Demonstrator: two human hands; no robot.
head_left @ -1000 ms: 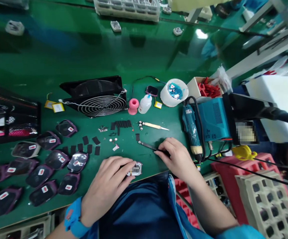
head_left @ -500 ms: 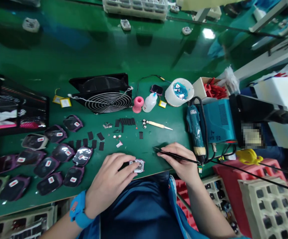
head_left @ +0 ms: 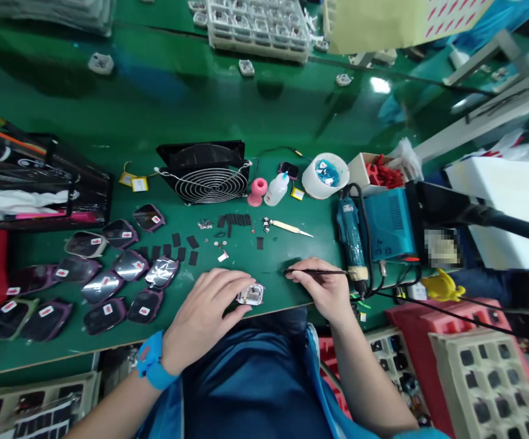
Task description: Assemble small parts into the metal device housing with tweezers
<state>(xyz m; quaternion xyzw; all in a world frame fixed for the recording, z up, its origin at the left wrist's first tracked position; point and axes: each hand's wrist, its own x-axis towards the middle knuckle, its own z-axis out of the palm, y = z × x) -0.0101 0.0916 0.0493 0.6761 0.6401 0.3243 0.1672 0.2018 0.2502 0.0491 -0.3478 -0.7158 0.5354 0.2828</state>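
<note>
Small square part (head_left: 252, 295) sits at the near edge of the green surface (head_left: 109, 122), right in front of the person. Clear/white housing with what looks like a board inside; detail too small to read.

Left hand (head_left: 207, 308): fingers curled over the part's left side, pressing it flat to the surface, fingertips touching it. Blue wristband (head_left: 151, 367) on that arm.

Right hand (head_left: 322, 286): pinching a thin dark tool (head_left: 312, 271), pen-style, tip pointing left and ending just right of the part, not touching it. Looks like a soldering iron, judging by the cable running off to the blue station (head_left: 390, 224); not certain.

To do this well, my read: keep the left fingertips clear of the contact spot, hold the part dead still, rest the right wrist on the surface edge for steadiness, bring the tip in low from the right.

Around it: black pads (head_left: 182, 250) and small loose bits just beyond the part, wooden-handled pick (head_left: 287, 228), fan (head_left: 209, 177), white bottle (head_left: 276, 190), pink spool (head_left: 258, 191). Electric screwdriver (head_left: 350, 235) lies beside the station. Rows of dark bagged units (head_left: 109, 283) at left.
</note>
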